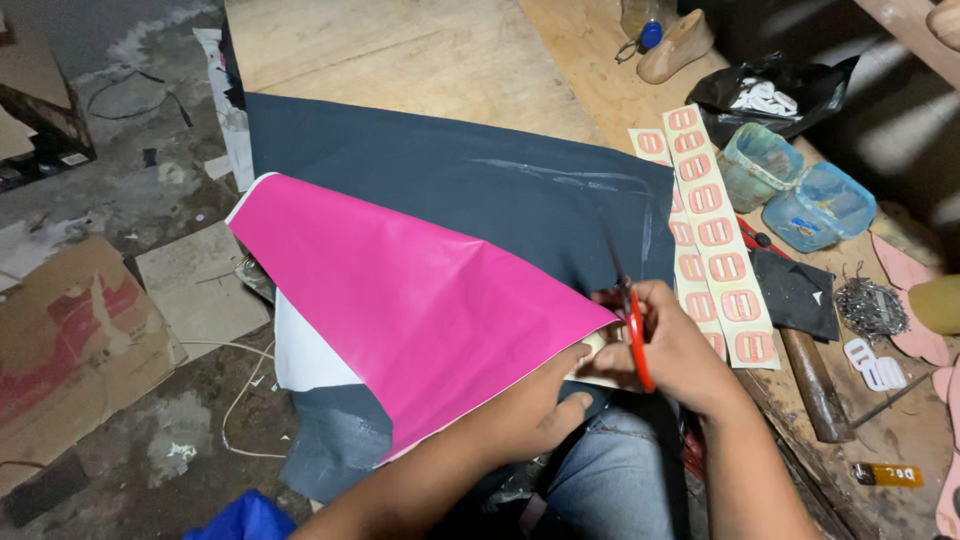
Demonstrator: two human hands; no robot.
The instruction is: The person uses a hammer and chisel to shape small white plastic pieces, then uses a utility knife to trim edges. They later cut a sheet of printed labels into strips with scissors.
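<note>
A large pink sheet (400, 290) with a white underside lies over a dark blue-grey sheet (480, 180) on a wooden workbench. My left hand (540, 400) pinches the pink sheet's right corner, along with a small pale piece beside it. My right hand (675, 350) grips red-handled scissors (632, 320), whose blades point up and away across the dark sheet, right at that corner. My denim-clad knee (610, 480) sits below both hands.
Two strips of pink buckle stickers (715, 230) lie right of the scissors. Further right are two blue plastic tubs (800, 190), a black bag (770, 90), a hammer (810, 370), a heap of small nails (870, 305) and a shoe last (675, 45). Cardboard (70, 330) litters the floor at left.
</note>
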